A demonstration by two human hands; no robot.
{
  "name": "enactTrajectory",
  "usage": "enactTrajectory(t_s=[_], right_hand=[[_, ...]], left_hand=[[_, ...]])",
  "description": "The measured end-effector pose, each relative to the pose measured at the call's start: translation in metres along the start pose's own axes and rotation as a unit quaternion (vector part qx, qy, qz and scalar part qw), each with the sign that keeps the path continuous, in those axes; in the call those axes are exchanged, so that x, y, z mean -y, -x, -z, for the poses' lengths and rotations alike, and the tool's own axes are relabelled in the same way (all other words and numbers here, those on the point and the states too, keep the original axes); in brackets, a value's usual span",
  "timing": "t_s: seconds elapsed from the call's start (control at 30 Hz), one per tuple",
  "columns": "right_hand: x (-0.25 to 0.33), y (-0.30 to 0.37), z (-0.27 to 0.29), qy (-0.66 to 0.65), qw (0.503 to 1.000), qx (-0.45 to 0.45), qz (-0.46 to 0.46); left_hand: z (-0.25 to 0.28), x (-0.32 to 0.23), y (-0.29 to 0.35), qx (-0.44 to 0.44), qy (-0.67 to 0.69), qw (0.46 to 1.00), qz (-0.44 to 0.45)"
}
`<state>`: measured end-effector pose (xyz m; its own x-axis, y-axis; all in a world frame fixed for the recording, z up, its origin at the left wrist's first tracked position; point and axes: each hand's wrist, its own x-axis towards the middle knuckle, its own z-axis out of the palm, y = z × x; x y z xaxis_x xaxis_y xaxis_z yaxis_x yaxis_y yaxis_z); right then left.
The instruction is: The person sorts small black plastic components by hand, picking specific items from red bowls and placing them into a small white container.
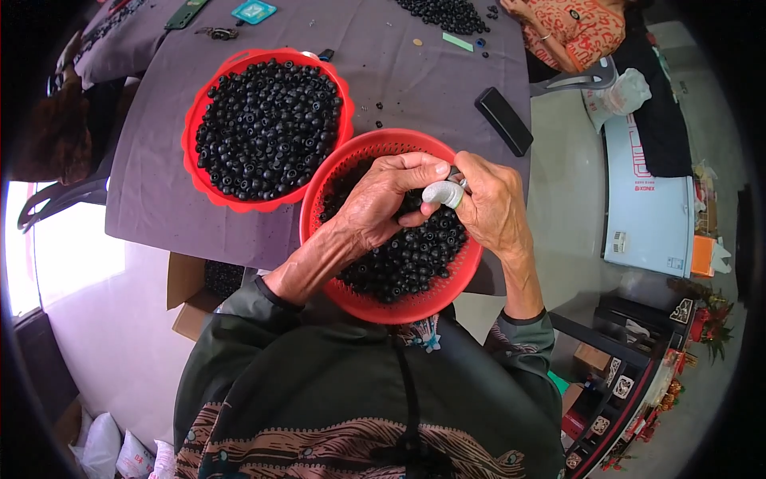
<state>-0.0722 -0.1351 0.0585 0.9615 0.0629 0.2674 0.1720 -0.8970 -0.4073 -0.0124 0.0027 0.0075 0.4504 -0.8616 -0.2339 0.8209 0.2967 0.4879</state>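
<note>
Above a red perforated basket (335,283), my two hands meet in front of me. My left hand (383,195) is closed, with thumb and fingers pinching at a small black round piece (455,172). My right hand (495,203) is closed on the same spot from the other side. A white ribbed finger cover (443,194) sits on one finger, apparently of my right hand. Many small black ring-shaped pieces (415,259) lie in the basket below, partly hidden by my hands and wrists. The fingers cover much of the held piece.
A second red basin (349,120), heaped with the same black pieces, stands left on the grey tablecloth (152,160). A black oblong case (504,121) lies to the right. Beyond are more black pieces (447,12) and a person in an orange patterned top (578,32). A cardboard box (191,311) stands below left.
</note>
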Motion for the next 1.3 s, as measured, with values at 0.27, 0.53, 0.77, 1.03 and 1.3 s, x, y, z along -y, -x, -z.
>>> enactTrajectory(t_s=[0.27,0.53,0.77,1.03,1.3], right_hand=[[0.0,-0.002,0.012,-0.045,0.998,0.031,-0.044],[0.003,-0.004,0.012,-0.032,0.998,0.041,-0.045],[0.001,-0.002,0.008,-0.018,0.999,0.028,-0.036],[-0.004,0.004,-0.001,-0.015,1.0,-0.021,-0.009],[-0.005,0.014,0.002,-0.093,0.991,-0.014,-0.094]], left_hand=[[-0.001,-0.001,0.001,0.025,0.021,0.999,0.01],[0.002,0.001,-0.001,0.026,0.03,0.999,0.009],[0.003,0.0,0.0,0.03,0.035,0.999,0.016],[0.0,0.001,0.0,0.006,0.008,1.0,0.016],[0.005,-0.005,0.004,-0.095,-0.047,0.991,0.076]])
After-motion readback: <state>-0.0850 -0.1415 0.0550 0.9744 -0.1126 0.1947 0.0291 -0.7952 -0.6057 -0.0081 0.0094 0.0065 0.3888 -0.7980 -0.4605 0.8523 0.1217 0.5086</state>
